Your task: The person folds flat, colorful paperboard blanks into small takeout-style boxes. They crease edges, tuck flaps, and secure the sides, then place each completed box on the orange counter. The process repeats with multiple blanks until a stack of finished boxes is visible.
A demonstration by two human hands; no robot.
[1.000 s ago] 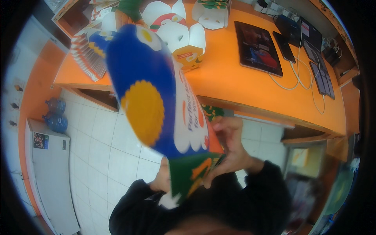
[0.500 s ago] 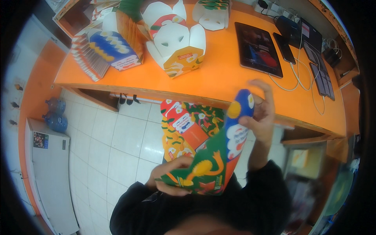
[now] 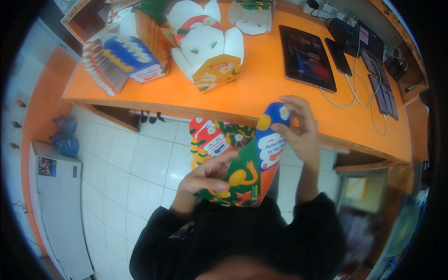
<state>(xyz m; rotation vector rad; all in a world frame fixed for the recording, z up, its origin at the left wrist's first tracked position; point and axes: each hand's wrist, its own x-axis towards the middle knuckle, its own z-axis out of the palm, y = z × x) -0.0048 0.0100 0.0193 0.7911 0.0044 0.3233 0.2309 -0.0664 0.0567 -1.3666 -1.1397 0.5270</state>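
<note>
1. While the printed carton blank (image 3: 240, 161) is held up in front of the chest, below the near edge of the orange counter (image 3: 261, 88), both hands should keep their grip: it is half opened, neither flat nor yet a box.
2. The left hand (image 3: 205, 177) is at about 8 o'clock of the blank. Its fingers are curled around the green lower panel with the thumb on top, closed on the card. I judge this the anchor hand; it should stay firm and low, so the base does not twist.
3. The right hand (image 3: 301, 128) is at about 2 o'clock, pinching the blue rounded flap (image 3: 276, 114) between thumb and fingertips; the other fingers are spread loosely behind it. The shaping seems to fall to this hand.
4. Fold along the printed creases, not across a panel; pressing mid-panel would likely dent the card.
5. The panel with the red and white print (image 3: 210, 137), at 10 o'clock of the blank, hangs free, so it should be kept from catching against the counter's edge.
6. A finished open box (image 3: 210, 56) at 12 o'clock on the counter serves as a model, and a stack of flat blanks (image 3: 119, 63) lies at 10 o'clock. The tablet (image 3: 305, 58) and cables (image 3: 354, 100) at 1 o'clock are well apart from the hands.
</note>
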